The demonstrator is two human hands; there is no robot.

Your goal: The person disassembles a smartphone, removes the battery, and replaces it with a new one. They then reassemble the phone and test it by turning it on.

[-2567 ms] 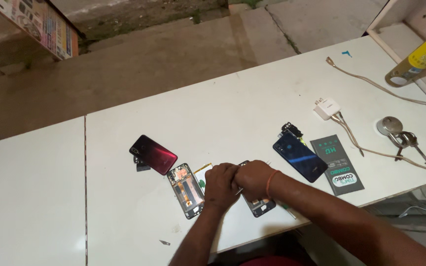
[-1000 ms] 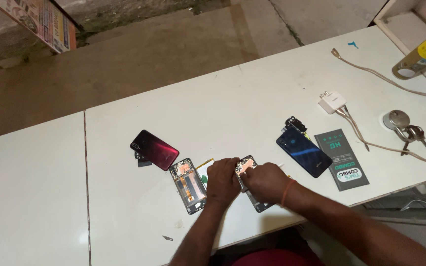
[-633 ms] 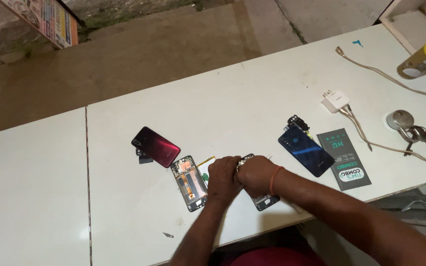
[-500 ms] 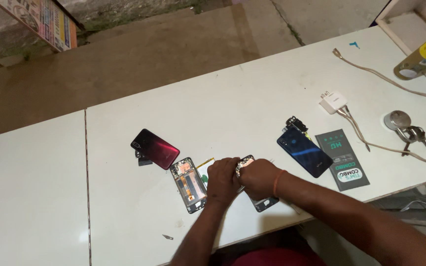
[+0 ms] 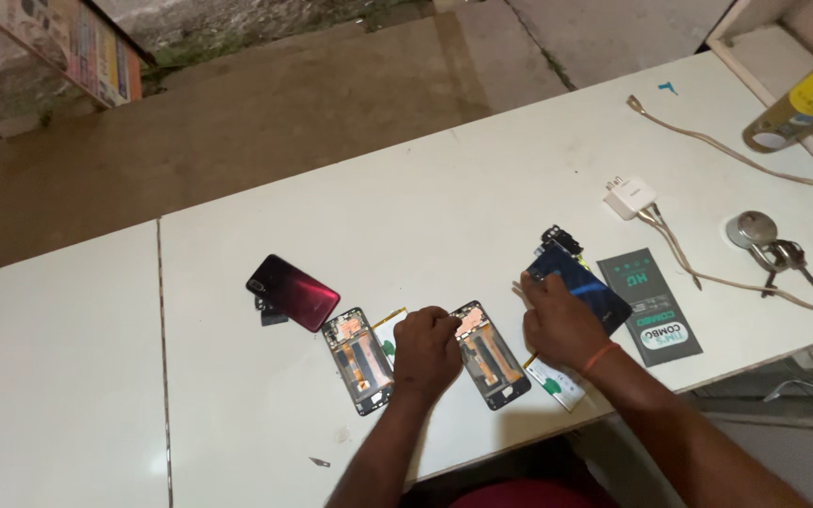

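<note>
My left hand (image 5: 427, 350) rests closed on the white table (image 5: 482, 188), its fingers against the top left edge of an opened phone frame (image 5: 493, 356) with its circuit boards showing. My right hand (image 5: 557, 318) has its fingers spread, fingertips reaching onto a dark blue phone back cover (image 5: 583, 292). It holds nothing. A second opened phone frame (image 5: 358, 359) lies left of my left hand. A red phone back cover (image 5: 295, 291) lies further left. A small white part with a green patch (image 5: 553, 381) sits under my right wrist.
A dark flat package (image 5: 653, 303) lies right of the blue cover. A white charger plug (image 5: 629, 197) with cable, a round metal piece with keys (image 5: 766, 241), and a yellow spray can (image 5: 802, 103) sit at the right. A seam (image 5: 164, 357) splits the table.
My right hand has left the middle phone frame and moved right onto the blue back cover. My left hand stays at the frame.
</note>
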